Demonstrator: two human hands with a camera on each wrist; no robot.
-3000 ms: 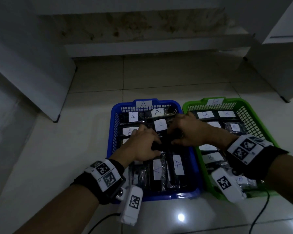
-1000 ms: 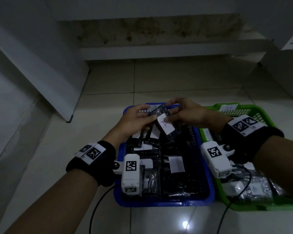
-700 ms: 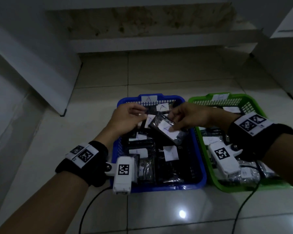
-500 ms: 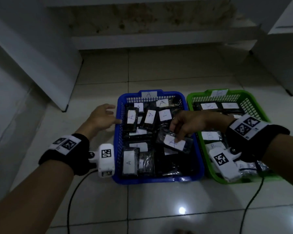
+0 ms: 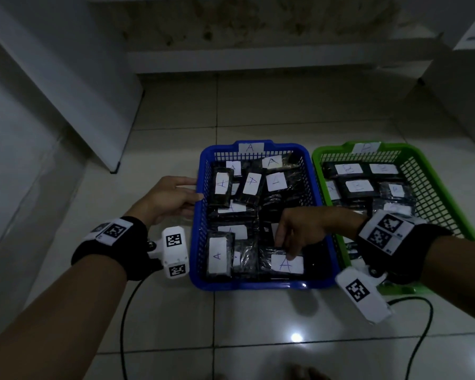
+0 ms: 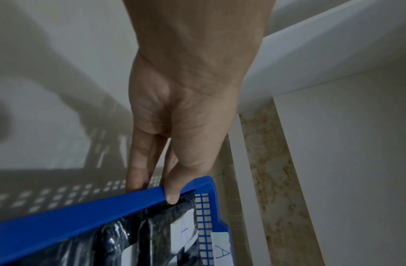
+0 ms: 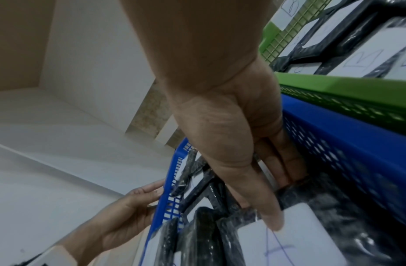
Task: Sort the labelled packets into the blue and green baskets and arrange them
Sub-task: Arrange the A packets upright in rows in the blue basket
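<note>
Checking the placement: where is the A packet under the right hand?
Head view: the A packet lies flat in the near-right part of the blue basket, with the right hand touching its label.

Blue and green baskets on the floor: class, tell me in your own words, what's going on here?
A person is sorting labelled packets. The right hand pinches a packet marked A by its edge, low in the near part of the blue basket. The left hand holds that basket's left rim, thumb over the edge. The green basket beside it holds packets marked B.
</note>
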